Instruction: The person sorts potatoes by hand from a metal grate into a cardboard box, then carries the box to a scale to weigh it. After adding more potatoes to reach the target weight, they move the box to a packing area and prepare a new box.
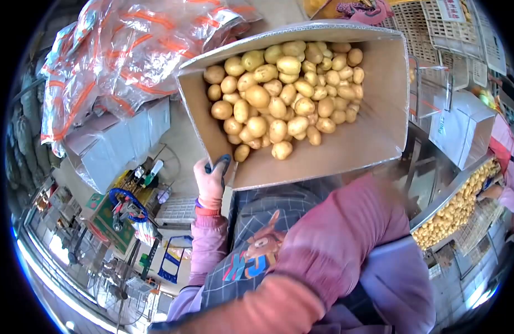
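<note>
An open cardboard box (329,160) full of small yellow potatoes (276,106) is tilted in front of me, its near side against my apron. My left hand (211,177), in an orange-pink glove with dark blue on the fingers, grips the box's near left edge. The potatoes are heaped toward the far side and the left. Across my apron (234,239) reaches my right arm in a purple sleeve. My right hand (251,312), gloved in orange, is low at the bottom edge of the view, away from the box; its fingers are blurred and mostly cut off.
Clear plastic bags with orange stripes (145,50) are piled at the upper left over a white box (120,147). Plastic crates (454,28) stand at the upper right. Another white box (461,129) and a trough of potatoes (457,209) are on the right, near another person's arm (493,192).
</note>
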Action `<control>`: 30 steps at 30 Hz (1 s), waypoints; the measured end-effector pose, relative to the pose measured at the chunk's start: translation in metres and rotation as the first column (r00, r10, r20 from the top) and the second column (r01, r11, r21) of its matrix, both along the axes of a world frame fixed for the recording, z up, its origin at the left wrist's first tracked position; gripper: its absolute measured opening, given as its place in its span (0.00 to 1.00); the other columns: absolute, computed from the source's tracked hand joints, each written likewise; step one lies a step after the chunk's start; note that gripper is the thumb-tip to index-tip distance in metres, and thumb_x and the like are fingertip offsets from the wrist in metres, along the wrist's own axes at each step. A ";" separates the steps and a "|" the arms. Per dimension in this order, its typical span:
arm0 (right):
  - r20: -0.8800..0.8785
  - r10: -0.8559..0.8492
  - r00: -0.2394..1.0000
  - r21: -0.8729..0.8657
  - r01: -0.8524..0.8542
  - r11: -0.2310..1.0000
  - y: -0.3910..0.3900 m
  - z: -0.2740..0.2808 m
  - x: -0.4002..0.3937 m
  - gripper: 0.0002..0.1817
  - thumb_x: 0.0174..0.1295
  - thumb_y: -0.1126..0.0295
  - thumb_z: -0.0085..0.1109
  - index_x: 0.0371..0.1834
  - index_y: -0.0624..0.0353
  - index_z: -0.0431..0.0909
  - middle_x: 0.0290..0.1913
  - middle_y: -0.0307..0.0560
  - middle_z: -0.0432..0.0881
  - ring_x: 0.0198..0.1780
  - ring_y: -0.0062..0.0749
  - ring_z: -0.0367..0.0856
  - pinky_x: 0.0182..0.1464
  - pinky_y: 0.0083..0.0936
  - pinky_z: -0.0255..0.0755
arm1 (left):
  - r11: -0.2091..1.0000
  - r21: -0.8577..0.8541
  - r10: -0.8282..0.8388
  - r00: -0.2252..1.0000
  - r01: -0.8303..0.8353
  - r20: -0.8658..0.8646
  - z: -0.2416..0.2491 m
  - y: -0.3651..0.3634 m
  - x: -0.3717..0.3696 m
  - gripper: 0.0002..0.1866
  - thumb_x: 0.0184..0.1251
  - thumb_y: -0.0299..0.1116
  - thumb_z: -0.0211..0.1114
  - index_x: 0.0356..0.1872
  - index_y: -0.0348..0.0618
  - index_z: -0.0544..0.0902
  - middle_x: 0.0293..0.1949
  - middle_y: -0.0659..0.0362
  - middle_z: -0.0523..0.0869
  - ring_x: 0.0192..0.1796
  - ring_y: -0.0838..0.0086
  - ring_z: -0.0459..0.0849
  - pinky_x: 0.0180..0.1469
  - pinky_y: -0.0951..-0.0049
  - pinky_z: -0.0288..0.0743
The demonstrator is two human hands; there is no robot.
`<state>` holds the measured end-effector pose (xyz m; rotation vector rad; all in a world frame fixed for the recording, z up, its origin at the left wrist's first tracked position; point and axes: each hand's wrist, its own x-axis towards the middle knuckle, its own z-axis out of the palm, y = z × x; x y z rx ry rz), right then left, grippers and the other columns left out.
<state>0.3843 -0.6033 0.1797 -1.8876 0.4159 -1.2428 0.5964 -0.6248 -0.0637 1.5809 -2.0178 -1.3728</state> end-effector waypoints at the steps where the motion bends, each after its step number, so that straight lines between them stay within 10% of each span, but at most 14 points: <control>1: -0.016 -0.009 1.000 0.000 0.009 1.000 0.003 0.000 0.005 0.24 0.60 0.59 0.58 0.54 0.64 0.75 0.52 0.52 0.78 0.53 0.43 0.78 0.58 0.37 0.69 | 1.000 0.007 -0.007 1.000 0.007 -0.009 -0.002 -0.002 0.000 0.11 0.55 0.29 0.72 0.36 0.33 0.84 0.35 0.54 0.81 0.35 0.69 0.78 0.42 0.72 0.71; 3: -0.047 -0.024 0.999 0.007 0.024 1.000 0.006 -0.001 0.012 0.23 0.59 0.59 0.57 0.54 0.63 0.75 0.52 0.51 0.78 0.53 0.42 0.78 0.57 0.36 0.70 | 0.846 0.423 0.371 0.928 -0.325 -0.030 0.000 -0.006 -0.003 0.10 0.56 0.28 0.71 0.37 0.33 0.85 0.36 0.56 0.82 0.36 0.73 0.78 0.44 0.74 0.71; 7: -0.086 -0.045 0.995 0.040 0.048 0.998 0.016 -0.003 0.018 0.23 0.59 0.60 0.57 0.55 0.62 0.74 0.52 0.51 0.78 0.51 0.42 0.78 0.56 0.36 0.70 | 0.824 0.521 0.317 0.943 -0.221 -0.101 0.028 -0.014 -0.030 0.07 0.59 0.23 0.66 0.36 0.29 0.83 0.35 0.55 0.86 0.36 0.76 0.82 0.40 0.81 0.74; 11: -0.120 -0.056 0.991 0.024 0.059 0.998 0.035 -0.009 0.006 0.23 0.59 0.60 0.57 0.55 0.61 0.74 0.52 0.51 0.77 0.50 0.41 0.79 0.54 0.36 0.71 | 0.962 -0.080 -0.255 0.963 0.261 0.082 -0.011 -0.004 0.023 0.11 0.54 0.23 0.71 0.40 0.41 0.88 0.47 0.48 0.79 0.47 0.63 0.79 0.46 0.69 0.74; 12: -0.139 -0.078 0.987 0.035 0.083 0.996 0.039 -0.013 -0.003 0.23 0.59 0.61 0.57 0.55 0.61 0.74 0.52 0.51 0.77 0.49 0.41 0.79 0.54 0.35 0.71 | 0.943 0.325 0.112 0.989 -0.074 -0.099 -0.006 -0.004 0.013 0.14 0.51 0.24 0.72 0.41 0.47 0.89 0.48 0.47 0.76 0.48 0.57 0.77 0.47 0.67 0.73; 13: -0.169 -0.125 0.978 0.062 0.137 0.989 0.045 -0.021 -0.013 0.23 0.59 0.61 0.57 0.55 0.61 0.74 0.52 0.51 0.77 0.49 0.40 0.79 0.54 0.35 0.71 | 0.818 -0.275 -0.452 0.860 0.505 0.236 0.000 -0.010 0.015 0.13 0.51 0.24 0.72 0.40 0.45 0.89 0.47 0.48 0.77 0.47 0.58 0.77 0.46 0.66 0.73; 14: -0.226 -0.209 0.951 0.113 0.239 0.964 0.053 -0.034 -0.027 0.23 0.59 0.61 0.56 0.55 0.60 0.74 0.52 0.51 0.77 0.49 0.40 0.79 0.53 0.35 0.71 | 0.842 -0.245 -0.435 0.873 0.481 0.220 -0.003 -0.009 0.018 0.13 0.51 0.25 0.72 0.40 0.45 0.89 0.47 0.48 0.77 0.47 0.58 0.77 0.46 0.66 0.73; 17: -0.598 -0.289 0.748 0.543 0.643 0.541 0.074 -0.096 -0.108 0.20 0.61 0.66 0.56 0.56 0.57 0.74 0.49 0.50 0.79 0.46 0.42 0.80 0.49 0.37 0.73 | 0.875 -0.212 -0.396 0.895 0.436 0.207 -0.010 -0.003 0.023 0.13 0.49 0.24 0.73 0.39 0.45 0.89 0.48 0.48 0.76 0.48 0.58 0.78 0.47 0.67 0.73; 18: -0.798 -0.515 0.313 0.067 0.895 0.441 0.071 -0.122 -0.120 0.20 0.60 0.68 0.59 0.56 0.58 0.75 0.44 0.51 0.80 0.44 0.46 0.80 0.47 0.40 0.74 | 0.880 -0.227 -0.384 0.906 0.418 0.179 -0.011 -0.002 0.022 0.14 0.49 0.23 0.73 0.39 0.45 0.89 0.49 0.48 0.76 0.48 0.57 0.78 0.47 0.68 0.73; 19: -0.890 -0.370 0.266 0.205 0.959 0.195 0.068 -0.162 -0.142 0.22 0.56 0.69 0.64 0.56 0.59 0.76 0.50 0.55 0.82 0.47 0.49 0.81 0.50 0.40 0.76 | 0.880 -0.242 -0.383 0.912 0.409 0.148 -0.013 -0.003 0.020 0.14 0.48 0.22 0.73 0.39 0.45 0.89 0.49 0.48 0.75 0.49 0.57 0.78 0.47 0.68 0.73; 21: -0.861 -0.508 -0.004 -0.134 0.966 0.219 0.063 -0.252 -0.183 0.24 0.57 0.63 0.61 0.58 0.57 0.74 0.43 0.53 0.82 0.44 0.52 0.81 0.48 0.42 0.76 | 0.872 -0.229 -0.398 0.899 0.433 0.183 -0.012 -0.005 0.025 0.14 0.48 0.19 0.71 0.39 0.43 0.88 0.51 0.48 0.74 0.51 0.57 0.78 0.50 0.68 0.74; 25: -0.984 -0.174 0.046 -0.018 0.938 0.347 0.045 -0.302 -0.182 0.22 0.55 0.56 0.62 0.49 0.56 0.78 0.39 0.56 0.81 0.43 0.51 0.81 0.45 0.44 0.76 | 0.914 0.376 0.185 0.981 -0.151 -0.055 -0.003 -0.003 0.014 0.10 0.56 0.19 0.68 0.40 0.38 0.87 0.54 0.47 0.70 0.53 0.56 0.78 0.54 0.68 0.74; 27: -0.808 -0.576 0.126 -0.138 0.910 0.392 0.073 -0.303 -0.170 0.10 0.54 0.63 0.58 0.36 0.54 0.76 0.34 0.51 0.80 0.38 0.47 0.81 0.37 0.43 0.75 | 0.941 0.327 0.115 0.992 -0.092 -0.051 -0.005 -0.001 0.015 0.12 0.59 0.18 0.66 0.45 0.34 0.83 0.53 0.49 0.70 0.53 0.62 0.78 0.53 0.71 0.74; 30: -0.701 -0.611 0.368 0.151 0.914 0.377 0.093 -0.224 -0.176 0.14 0.56 0.61 0.66 0.44 0.52 0.81 0.40 0.47 0.80 0.42 0.44 0.81 0.43 0.38 0.75 | 0.894 0.411 0.225 0.972 -0.176 -0.073 -0.004 -0.005 0.014 0.19 0.58 0.18 0.66 0.50 0.29 0.73 0.50 0.52 0.73 0.50 0.71 0.78 0.52 0.73 0.75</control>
